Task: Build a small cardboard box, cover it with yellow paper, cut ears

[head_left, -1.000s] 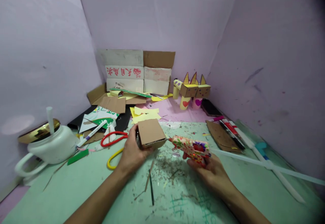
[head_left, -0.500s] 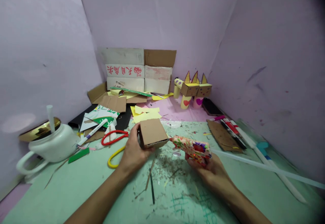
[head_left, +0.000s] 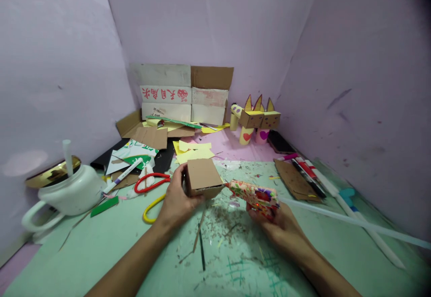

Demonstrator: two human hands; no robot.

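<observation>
A small brown cardboard box point(head_left: 204, 175) is gripped at its left side by my left hand point(head_left: 178, 198), thumb along the lower front edge. My right hand point(head_left: 274, 225) is wrapped round a glue gun point(head_left: 254, 196) with a flowery, multicoloured covering and a small red light. Its nozzle points left, at or very near the box's right front corner; whether they touch I cannot tell. A long translucent glue stick point(head_left: 343, 218) trails out of the gun's back to the right. Left of my left hand lie scissors point(head_left: 151, 183) with red and yellow handles.
A white mug point(head_left: 72, 193) stands at the left, near a green piece point(head_left: 104, 206) and a white marker point(head_left: 126, 175). Cardboard and paper scraps point(head_left: 151, 137) pile up at the back. Cardboard animal figures point(head_left: 252, 119), a phone point(head_left: 281, 142) and several markers point(head_left: 306, 171) are at the right.
The box has tipped slightly in my left hand, its front face showing a little more. The glue gun stays almost still beside the same corner.
</observation>
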